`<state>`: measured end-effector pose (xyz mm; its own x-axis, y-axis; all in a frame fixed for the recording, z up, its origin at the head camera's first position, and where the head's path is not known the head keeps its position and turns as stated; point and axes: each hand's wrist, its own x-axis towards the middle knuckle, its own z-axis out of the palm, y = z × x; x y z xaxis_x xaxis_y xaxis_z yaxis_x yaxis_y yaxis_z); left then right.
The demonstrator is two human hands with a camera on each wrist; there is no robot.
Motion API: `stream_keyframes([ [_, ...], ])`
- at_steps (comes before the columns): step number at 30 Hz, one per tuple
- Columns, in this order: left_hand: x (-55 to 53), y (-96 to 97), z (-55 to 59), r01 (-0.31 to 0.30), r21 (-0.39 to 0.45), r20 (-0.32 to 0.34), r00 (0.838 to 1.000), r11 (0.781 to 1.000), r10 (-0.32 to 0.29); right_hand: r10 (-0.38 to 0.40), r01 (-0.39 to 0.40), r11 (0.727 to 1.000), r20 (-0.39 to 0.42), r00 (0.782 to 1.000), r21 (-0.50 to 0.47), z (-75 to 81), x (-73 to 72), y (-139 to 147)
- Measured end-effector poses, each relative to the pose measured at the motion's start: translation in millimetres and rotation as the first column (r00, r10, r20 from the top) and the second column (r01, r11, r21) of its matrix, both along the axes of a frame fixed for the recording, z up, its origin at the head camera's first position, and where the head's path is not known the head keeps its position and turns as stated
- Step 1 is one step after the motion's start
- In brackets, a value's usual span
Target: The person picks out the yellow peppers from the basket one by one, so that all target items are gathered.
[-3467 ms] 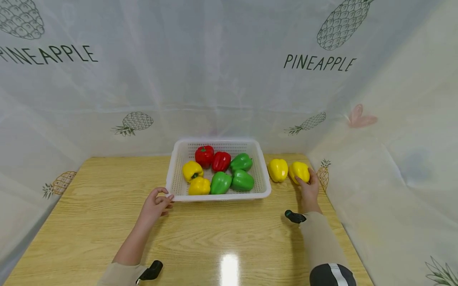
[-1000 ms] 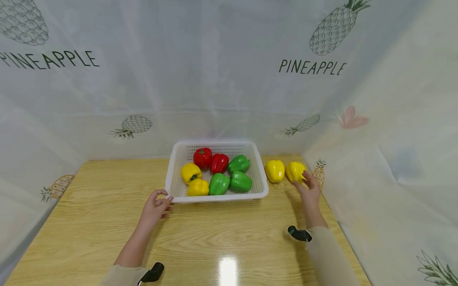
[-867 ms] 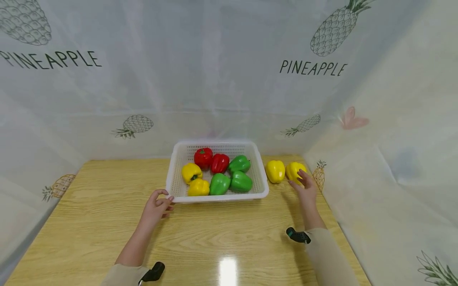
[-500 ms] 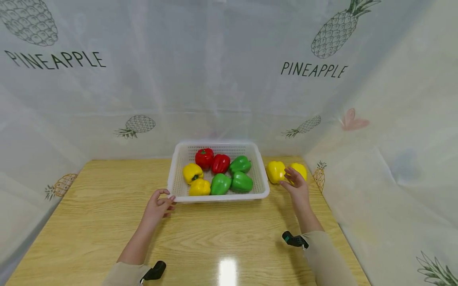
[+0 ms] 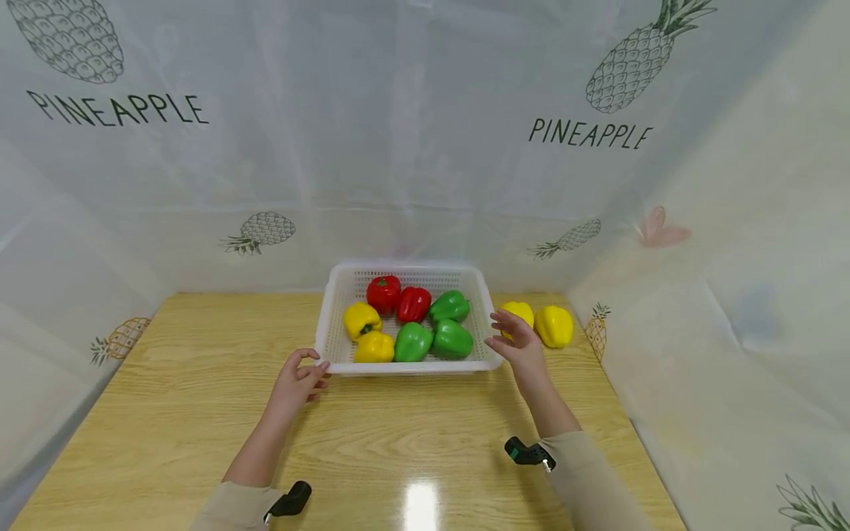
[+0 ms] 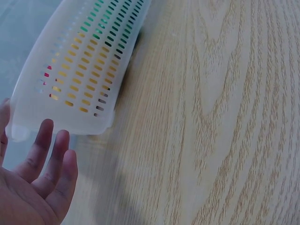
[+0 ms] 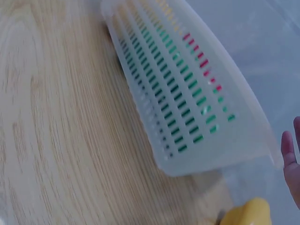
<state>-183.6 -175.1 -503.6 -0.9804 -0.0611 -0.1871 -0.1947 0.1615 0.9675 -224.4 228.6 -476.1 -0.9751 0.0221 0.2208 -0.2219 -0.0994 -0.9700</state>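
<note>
A white perforated plastic basket (image 5: 412, 367) holds red bell peppers (image 5: 414, 304), yellow bell peppers (image 5: 374, 346) and green bell peppers (image 5: 452, 339). My left hand (image 5: 295, 385) pinches its front left corner between thumb and index finger. In the left wrist view the other fingers (image 6: 56, 161) hang loosely bent beside the basket wall. Close to the front right corner is my right hand (image 5: 527, 360), fingers spread and holding nothing. Whether it touches the rim is unclear. Behind it, a yellow bell pepper (image 5: 520, 311) is partly hidden; another yellow bell pepper (image 5: 554, 327) lies right of it.
The basket stands at the back of a wooden table (image 5: 392, 428), near a hanging sheet (image 5: 398, 147) printed with pineapples. Another stretch of sheet (image 5: 730, 310) runs along the right table edge. Small black wrist cameras (image 5: 529, 451) sit at both sleeves.
My right hand has let go of the far right yellow bell pepper and moved left to the basket's right corner. The left hand stays at its corner. Both outside peppers remain in place.
</note>
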Motion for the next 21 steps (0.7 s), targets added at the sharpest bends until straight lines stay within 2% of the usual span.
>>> stream_keyframes([
  [12, 0.6, -0.7, -0.2, 0.005, -0.001, 0.005, 1.000, 1.000, -0.005, 0.138, -0.140, 0.989, 0.039, 0.990, 0.051, 5.0, -2.1, -46],
  [21, 1.0, 1.1, 1.6, 0.006, 0.009, 0.007, 1.000, 1.000, -0.006, 0.167, -0.178, 0.974, 0.089, 0.982, 0.137, 10.2, -4.4, -70],
])
